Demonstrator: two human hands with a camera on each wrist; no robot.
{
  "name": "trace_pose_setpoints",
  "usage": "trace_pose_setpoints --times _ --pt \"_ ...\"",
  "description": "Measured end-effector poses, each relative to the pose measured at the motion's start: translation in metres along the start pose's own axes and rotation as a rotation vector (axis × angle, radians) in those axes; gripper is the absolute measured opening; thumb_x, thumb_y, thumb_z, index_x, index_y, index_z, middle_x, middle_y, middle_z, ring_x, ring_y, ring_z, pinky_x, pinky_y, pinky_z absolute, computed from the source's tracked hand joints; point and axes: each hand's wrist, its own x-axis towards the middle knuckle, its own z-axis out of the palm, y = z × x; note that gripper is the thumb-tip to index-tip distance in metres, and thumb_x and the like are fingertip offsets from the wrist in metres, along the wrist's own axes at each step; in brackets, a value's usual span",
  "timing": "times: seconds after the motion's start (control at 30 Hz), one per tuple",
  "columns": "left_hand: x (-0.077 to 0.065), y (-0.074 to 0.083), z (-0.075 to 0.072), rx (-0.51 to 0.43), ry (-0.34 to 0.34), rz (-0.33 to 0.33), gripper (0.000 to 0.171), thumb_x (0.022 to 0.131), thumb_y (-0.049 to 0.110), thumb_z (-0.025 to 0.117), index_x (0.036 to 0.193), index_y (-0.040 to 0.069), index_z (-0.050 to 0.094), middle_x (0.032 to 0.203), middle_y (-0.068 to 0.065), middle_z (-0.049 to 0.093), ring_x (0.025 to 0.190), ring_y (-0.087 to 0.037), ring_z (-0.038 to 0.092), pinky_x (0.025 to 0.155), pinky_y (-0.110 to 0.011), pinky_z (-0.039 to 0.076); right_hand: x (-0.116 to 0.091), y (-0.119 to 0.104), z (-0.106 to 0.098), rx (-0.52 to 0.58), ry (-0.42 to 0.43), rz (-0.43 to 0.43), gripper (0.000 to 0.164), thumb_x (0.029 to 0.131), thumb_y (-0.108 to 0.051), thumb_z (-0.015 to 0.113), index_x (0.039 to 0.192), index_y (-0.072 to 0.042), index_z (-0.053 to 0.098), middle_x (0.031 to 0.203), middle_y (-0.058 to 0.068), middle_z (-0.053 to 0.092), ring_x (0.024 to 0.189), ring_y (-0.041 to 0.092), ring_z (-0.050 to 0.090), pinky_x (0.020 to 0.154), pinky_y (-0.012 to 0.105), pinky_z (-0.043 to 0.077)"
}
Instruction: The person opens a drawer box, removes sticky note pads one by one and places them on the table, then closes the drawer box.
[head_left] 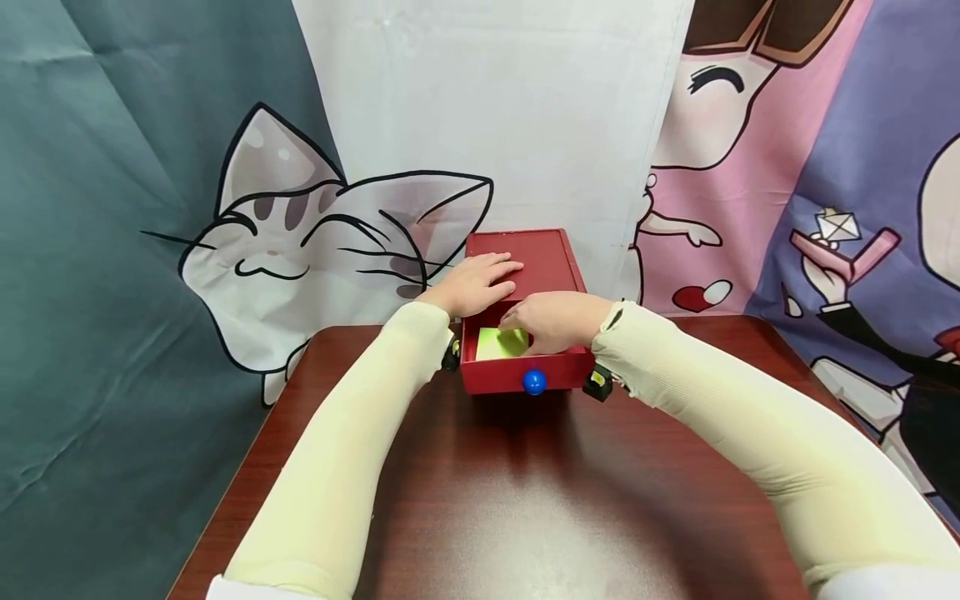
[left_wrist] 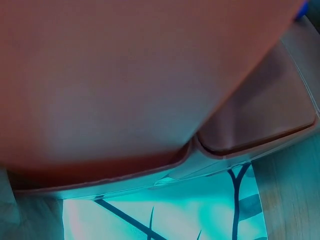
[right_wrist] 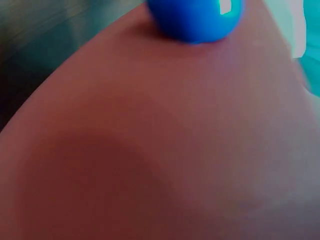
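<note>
A red box [head_left: 536, 260] with its drawer [head_left: 491, 377] pulled out stands at the table's far side. The drawer front carries a round blue knob [head_left: 534, 382], which the right wrist view shows close up. My left hand [head_left: 474, 285] rests on the box top with its fingers extended. Inside the drawer lies a flat yellow-green square [head_left: 497, 343], like a pad of sticky notes. My right hand [head_left: 555, 321] reaches down into the drawer from the right, bent over the pad's right part. Whether its fingertips pinch the pad is hidden. The left wrist view shows the red side of the box.
The box stands on a glossy reddish-brown table [head_left: 517, 500]. Behind it hangs a cloth backdrop [head_left: 495, 108] with a cartoon cat and figures. A small black wrist camera [head_left: 597, 383] sits beside the drawer's right corner.
</note>
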Motion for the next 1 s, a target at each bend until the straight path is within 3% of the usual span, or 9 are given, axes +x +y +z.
trace_pose_setpoints --times 0.27,0.5,0.7,0.83,1.0 --pt "-0.001 0.000 0.000 -0.011 -0.004 0.010 0.054 0.107 0.044 0.038 0.158 0.025 0.038 0.165 -0.003 0.029 0.153 -0.020 0.020 0.125 -0.041 0.011 0.011 -0.003 0.007 -0.075 -0.090 0.039 0.045 0.094 -0.022 0.069 0.137 -0.007 0.064 0.130 0.012 0.067 0.118 0.029 0.064 0.107 0.044 0.047" --pt "0.000 -0.001 0.000 -0.014 0.000 0.018 0.054 0.107 0.044 0.039 0.158 0.025 0.039 0.165 -0.003 0.029 0.153 -0.020 0.021 0.125 -0.040 0.011 0.014 -0.005 0.009 -0.154 -0.050 0.019 0.019 0.094 -0.017 0.070 0.112 -0.009 0.071 0.101 0.008 0.071 0.093 0.024 0.068 0.093 0.039 0.055" --pt "0.001 -0.001 0.000 -0.002 0.001 0.019 0.054 0.107 0.043 0.038 0.157 0.025 0.039 0.165 -0.004 0.030 0.153 -0.020 0.022 0.125 -0.041 0.012 0.016 -0.006 0.011 -0.160 -0.050 -0.015 0.030 0.093 -0.020 0.071 0.121 -0.009 0.066 0.097 0.007 0.072 0.088 0.022 0.070 0.093 0.040 0.056" --pt "0.001 -0.002 0.000 -0.004 0.001 0.018 0.054 0.107 0.043 0.038 0.157 0.025 0.039 0.165 -0.004 0.030 0.153 -0.020 0.021 0.125 -0.041 0.011 0.017 -0.006 0.012 -0.120 -0.052 -0.021 0.025 0.093 -0.023 0.070 0.114 -0.011 0.064 0.090 0.004 0.070 0.080 0.019 0.068 0.089 0.038 0.057" --pt "0.001 -0.002 0.000 -0.005 0.002 0.019 0.054 0.107 0.043 0.038 0.157 0.025 0.040 0.165 -0.004 0.030 0.153 -0.020 0.021 0.125 -0.040 0.011 0.016 -0.006 0.010 -0.112 -0.051 0.017 0.024 0.094 -0.019 0.070 0.116 -0.011 0.065 0.097 0.006 0.072 0.086 0.021 0.069 0.094 0.039 0.056"
